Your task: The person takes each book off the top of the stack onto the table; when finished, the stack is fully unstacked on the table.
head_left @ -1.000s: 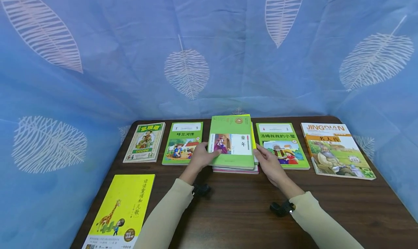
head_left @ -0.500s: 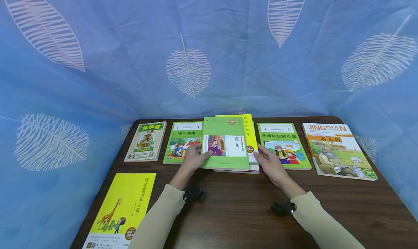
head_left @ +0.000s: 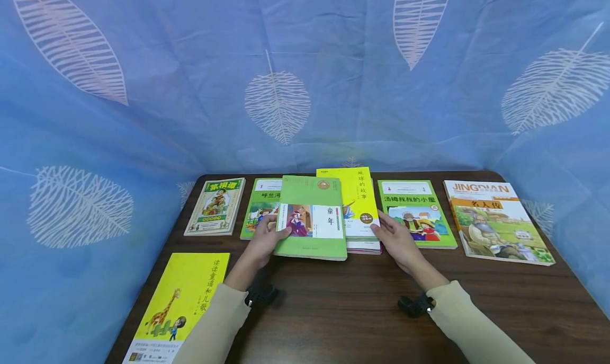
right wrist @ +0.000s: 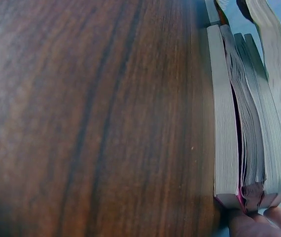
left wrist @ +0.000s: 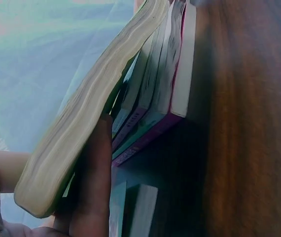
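Observation:
My left hand (head_left: 262,242) grips a green paperback book (head_left: 310,248) by its left edge, thumb on the cover. In the left wrist view this book's page block (left wrist: 93,98) tilts up off the stack, with fingers beneath it. The held book overlaps a yellow book (head_left: 359,186), which lies on top of a stack of several books (right wrist: 251,113). My right hand (head_left: 401,242) holds the stack's right edge, with the thumb on the yellow book and fingers against the spines. Partly covered by the held book is another green book (head_left: 257,207) on the table.
On the dark wooden table (head_left: 343,311) lie a small illustrated book (head_left: 215,207) at the back left, a giraffe-cover yellow book (head_left: 178,295) at front left, a green book (head_left: 416,213) right of the stack and a larger white-topped book (head_left: 498,221) at far right. Blue leaf-patterned cloth (head_left: 324,104) hangs behind.
My left hand has drawn the green book leftward and toward me off the stack, uncovering the yellow book beneath. The right hand has stayed at the stack's edge.

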A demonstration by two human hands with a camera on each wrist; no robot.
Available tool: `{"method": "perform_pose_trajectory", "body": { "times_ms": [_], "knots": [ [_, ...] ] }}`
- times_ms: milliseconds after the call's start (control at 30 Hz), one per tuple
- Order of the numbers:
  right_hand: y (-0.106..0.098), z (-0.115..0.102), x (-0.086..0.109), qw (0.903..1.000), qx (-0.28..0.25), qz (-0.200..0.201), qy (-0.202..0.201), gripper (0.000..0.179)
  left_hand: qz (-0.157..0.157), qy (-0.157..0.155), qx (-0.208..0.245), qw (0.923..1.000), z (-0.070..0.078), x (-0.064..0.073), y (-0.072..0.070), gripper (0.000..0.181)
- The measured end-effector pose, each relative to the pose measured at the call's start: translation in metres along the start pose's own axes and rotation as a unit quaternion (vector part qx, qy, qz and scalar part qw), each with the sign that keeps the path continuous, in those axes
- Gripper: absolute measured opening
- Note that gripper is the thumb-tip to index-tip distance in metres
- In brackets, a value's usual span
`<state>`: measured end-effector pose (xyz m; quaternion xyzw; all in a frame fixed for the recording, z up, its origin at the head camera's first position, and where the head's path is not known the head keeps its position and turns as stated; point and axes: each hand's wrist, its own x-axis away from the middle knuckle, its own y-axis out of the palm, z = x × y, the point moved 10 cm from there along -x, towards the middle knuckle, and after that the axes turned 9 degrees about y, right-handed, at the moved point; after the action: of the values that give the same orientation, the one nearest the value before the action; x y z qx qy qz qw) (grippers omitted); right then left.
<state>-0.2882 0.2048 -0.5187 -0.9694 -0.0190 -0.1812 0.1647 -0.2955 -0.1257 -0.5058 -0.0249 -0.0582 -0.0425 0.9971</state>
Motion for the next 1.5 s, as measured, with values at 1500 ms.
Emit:
{"method": "perform_pose_trajectory", "body": {
  "times_ms": [1500],
  "knots": [
    [-0.002,0.002,-0.002,1.0,0.007,-0.003,0.001,0.075,0.001,-0.168,0.021,0.9856,-0.084,0.208,-0.096,0.076]
  ]
}}
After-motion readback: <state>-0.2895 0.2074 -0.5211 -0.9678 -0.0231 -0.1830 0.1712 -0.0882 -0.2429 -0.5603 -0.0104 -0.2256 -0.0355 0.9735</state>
